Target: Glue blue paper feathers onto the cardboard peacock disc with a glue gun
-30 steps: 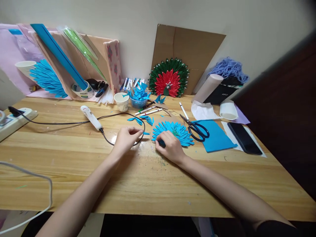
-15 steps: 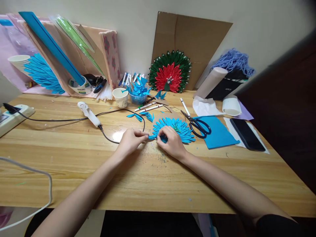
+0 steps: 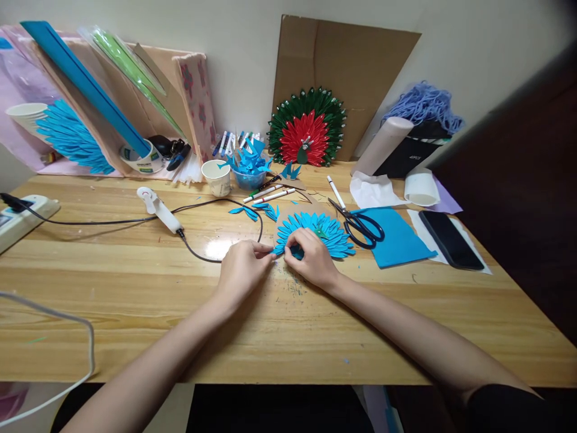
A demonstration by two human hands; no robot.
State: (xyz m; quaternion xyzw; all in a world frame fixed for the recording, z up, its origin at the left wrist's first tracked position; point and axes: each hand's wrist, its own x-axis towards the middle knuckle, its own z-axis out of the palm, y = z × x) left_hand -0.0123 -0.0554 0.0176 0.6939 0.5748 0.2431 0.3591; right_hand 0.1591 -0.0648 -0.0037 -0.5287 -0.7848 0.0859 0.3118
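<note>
A fan of layered blue petals [image 3: 331, 231] lies on a cardboard backing [image 3: 285, 214], with a small green piece [image 3: 320, 233] near its middle. My left hand [image 3: 246, 269] is closed at the fan's left end, thumb and fingers pinching the tip of a blue petal [image 3: 278, 249]. Just right of it, my right hand [image 3: 312, 258] rests over the lower part of the fan. Its thumb and forefinger are curled together at the same petal's inner end; what lies between these fingertips is hidden. Loose blue petals [image 3: 244, 211] lie behind my left hand.
Black-handled scissors [image 3: 364, 230] lie on blue sheet material [image 3: 396, 240], near a phone [image 3: 451, 239]. A white corded glue gun or similar tool [image 3: 160, 210] lies left, its cable looping close to my left hand. Behind stand a paper cup [image 3: 216, 179], a bowl of blue scraps [image 3: 250, 174] and a red-green fan [image 3: 306, 135].
My left hand has shifted slightly toward the fan and its fingertips sit further along the petal. My right hand stays nearly in place. The whole view has tilted a little.
</note>
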